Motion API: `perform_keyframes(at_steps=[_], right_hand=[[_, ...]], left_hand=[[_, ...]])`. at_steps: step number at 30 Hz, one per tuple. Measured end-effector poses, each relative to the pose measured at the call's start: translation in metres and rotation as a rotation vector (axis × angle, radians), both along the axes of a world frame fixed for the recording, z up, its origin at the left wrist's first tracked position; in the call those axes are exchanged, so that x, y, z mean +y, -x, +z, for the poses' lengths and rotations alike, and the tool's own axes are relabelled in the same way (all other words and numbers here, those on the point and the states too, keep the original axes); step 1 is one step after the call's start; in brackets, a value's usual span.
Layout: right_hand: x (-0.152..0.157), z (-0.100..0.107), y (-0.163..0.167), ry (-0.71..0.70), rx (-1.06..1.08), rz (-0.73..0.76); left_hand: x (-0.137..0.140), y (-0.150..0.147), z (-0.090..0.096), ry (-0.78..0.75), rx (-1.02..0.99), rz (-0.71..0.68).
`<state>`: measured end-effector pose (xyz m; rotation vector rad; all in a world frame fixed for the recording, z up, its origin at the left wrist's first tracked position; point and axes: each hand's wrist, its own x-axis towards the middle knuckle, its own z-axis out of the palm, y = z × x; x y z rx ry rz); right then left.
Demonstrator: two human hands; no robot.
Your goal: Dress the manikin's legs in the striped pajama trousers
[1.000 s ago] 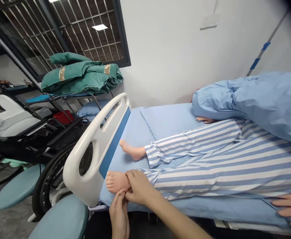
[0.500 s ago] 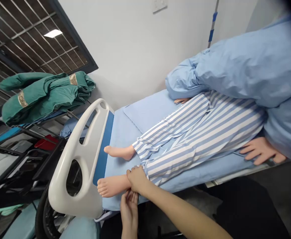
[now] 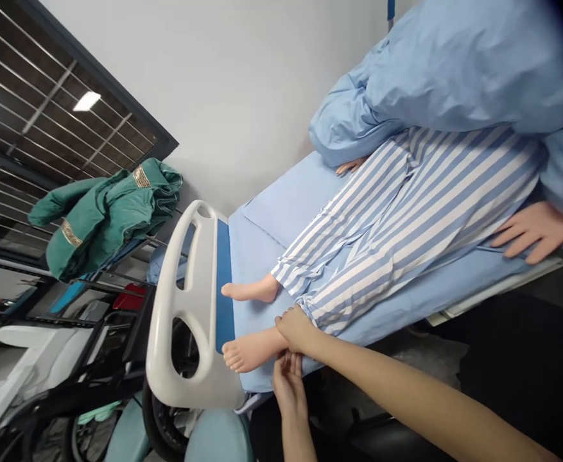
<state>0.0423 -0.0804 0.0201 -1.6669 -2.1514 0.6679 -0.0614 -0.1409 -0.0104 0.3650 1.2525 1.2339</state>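
My right hand is wrapped round the ankle of a manikin's near foot, just below the trouser cuff. Palm up, my left hand lies under the same ankle, its fingers stretched out and the tips hidden beneath my right hand. The manikin wears blue-and-white striped trousers and a loose light blue top. Its far foot rests on the light blue sheet. One manikin hand lies at the near bed edge; the other shows partly under the sleeve.
A white bed end board with cut-out grips stands past the feet. Beyond it are a green jacket on a rack, a wheelchair wheel and teal padded seats. A barred window is at upper left.
The view has shifted, so the bed, manikin and my hands appear farther right. My right hand stays on the ankle and my left stays under it.
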Motion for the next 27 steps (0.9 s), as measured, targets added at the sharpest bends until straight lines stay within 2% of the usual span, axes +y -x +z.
perform_keyframes(at_steps=[4, 9, 11, 13, 19, 24, 27], right_hand=[[-0.001, 0.004, 0.002, -0.049, -0.189, -0.010], [-0.011, 0.005, 0.006, -0.303, -0.207, 0.084], [-0.013, 0.004, 0.011, -0.357, -0.201, 0.121], [-0.011, 0.004, 0.016, -0.334, -0.197, 0.129], [0.001, 0.010, 0.015, -0.051, -0.282, 0.025], [-0.004, 0.015, 0.005, -0.057, -0.327, 0.076], [-0.009, 0.029, 0.001, -0.042, -0.344, 0.123]], left_hand=[[0.000, -0.011, 0.002, -0.037, -0.040, -0.039], [-0.001, -0.023, 0.007, -0.104, -0.076, -0.082], [0.000, -0.022, 0.005, -0.109, -0.122, -0.081], [0.000, -0.019, 0.002, -0.107, -0.192, -0.067], [-0.003, -0.013, 0.004, -0.047, -0.332, 0.006], [-0.003, -0.005, -0.006, -0.002, -0.472, 0.097], [0.002, -0.002, -0.013, 0.028, -0.602, 0.115]])
